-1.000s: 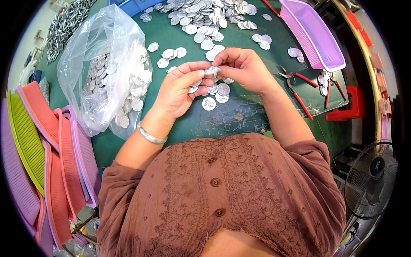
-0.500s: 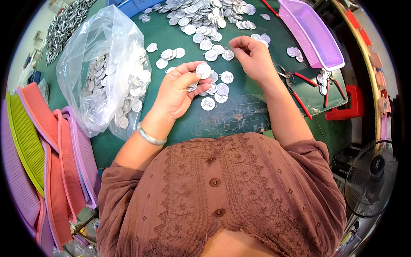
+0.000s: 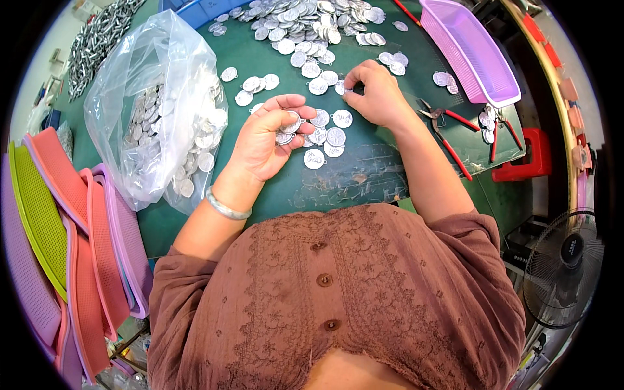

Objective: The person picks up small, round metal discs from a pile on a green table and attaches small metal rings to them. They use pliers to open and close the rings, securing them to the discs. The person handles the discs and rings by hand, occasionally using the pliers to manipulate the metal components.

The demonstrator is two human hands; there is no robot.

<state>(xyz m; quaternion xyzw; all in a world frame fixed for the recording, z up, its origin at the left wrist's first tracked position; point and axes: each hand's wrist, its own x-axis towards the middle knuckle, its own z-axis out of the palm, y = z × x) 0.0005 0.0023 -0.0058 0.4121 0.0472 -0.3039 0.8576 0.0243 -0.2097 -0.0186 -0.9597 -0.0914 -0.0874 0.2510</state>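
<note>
My left hand [image 3: 265,138] is curled round a few round silver medallions [image 3: 288,132], each with a small loop at its edge. Thumb and forefinger of my right hand [image 3: 375,93] pinch the rim of another medallion [image 3: 341,87] at table level, beside two more lying flat. Just right of my left hand lies a loose group of medallions [image 3: 335,136], some overlapping. Further off, a large heap of them [image 3: 302,23] spreads over the green table [image 3: 260,188]. A clear plastic bag [image 3: 156,117] full of medallions stands to the left.
On the right lie red-handled pliers [image 3: 448,140], a second red-handled tool [image 3: 504,133] and a purple basket [image 3: 471,55]. Stacked pink, purple and green baskets [image 3: 71,240] crowd the left edge. A blue bin [image 3: 208,10] and a pile of metal pieces [image 3: 101,42] sit at the back.
My right hand has come down and slightly left onto a medallion. The medallion held up at my left fingertips has dropped back among those in the palm.
</note>
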